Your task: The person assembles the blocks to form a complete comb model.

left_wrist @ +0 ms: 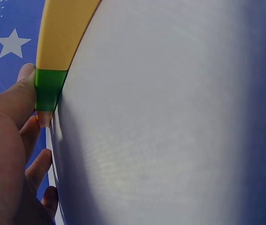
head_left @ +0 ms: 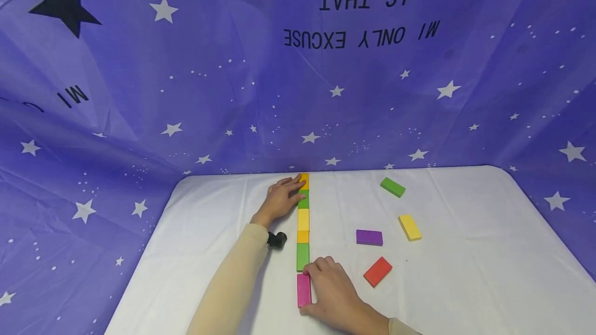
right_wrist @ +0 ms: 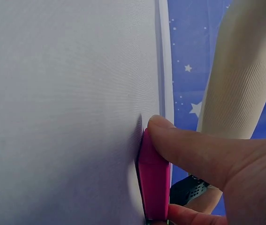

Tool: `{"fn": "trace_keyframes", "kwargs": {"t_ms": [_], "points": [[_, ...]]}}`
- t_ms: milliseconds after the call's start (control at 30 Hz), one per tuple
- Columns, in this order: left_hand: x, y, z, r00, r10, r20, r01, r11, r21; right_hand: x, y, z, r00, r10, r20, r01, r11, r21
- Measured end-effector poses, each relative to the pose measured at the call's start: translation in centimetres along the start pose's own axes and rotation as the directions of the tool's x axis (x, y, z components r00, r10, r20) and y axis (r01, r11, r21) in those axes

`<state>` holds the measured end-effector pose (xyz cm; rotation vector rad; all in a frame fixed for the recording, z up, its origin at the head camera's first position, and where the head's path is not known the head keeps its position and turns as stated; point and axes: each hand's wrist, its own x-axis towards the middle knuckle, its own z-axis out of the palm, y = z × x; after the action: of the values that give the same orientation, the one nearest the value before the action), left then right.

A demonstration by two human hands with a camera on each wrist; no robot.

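Left hand (head_left: 282, 198) stretched forward across the white tabletop (head_left: 465, 273), palm down, fingers straight and lying against the far end of the block row (head_left: 303, 221), touching its green block (left_wrist: 48, 89) and the orange one beyond. Forearm in a beige sleeve (head_left: 228, 283) running back toward the near edge.

Right hand (head_left: 332, 293) lower, close to the body, fingers curled over the pink block (head_left: 303, 289), thumb (right_wrist: 189, 145) and fingertip pinching its sides; block flat on the tabletop, at the near end of the row, just short of the green piece ahead.

Loose blocks to the right: green (head_left: 392, 187), yellow (head_left: 410, 227), purple (head_left: 369, 237), red (head_left: 377, 271).
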<state>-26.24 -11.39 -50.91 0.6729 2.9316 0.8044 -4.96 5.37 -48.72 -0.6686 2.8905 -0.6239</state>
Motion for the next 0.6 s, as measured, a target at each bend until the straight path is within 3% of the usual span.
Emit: {"fn": "trace_keyframes", "kwargs": {"t_ms": [167,333,600], "points": [[0.1,-0.1,0.0,1.0,-0.006,0.001,0.006,1.0,0.006,0.0,0.2,0.1,1.0,-0.01,-0.009,0.01,1.0,-0.001],[0.1,-0.1,0.0,1.0,0.005,-0.001,-0.005,1.0,0.002,-0.4,0.7,-0.3,0.999,-0.015,0.037,0.013,0.999,0.041],[0.0,-0.1,0.1,1.0,0.015,-0.004,-0.015,1.0,-0.001,-0.9,1.2,-0.8,0.996,-0.086,0.019,0.085,0.994,0.075]]}}
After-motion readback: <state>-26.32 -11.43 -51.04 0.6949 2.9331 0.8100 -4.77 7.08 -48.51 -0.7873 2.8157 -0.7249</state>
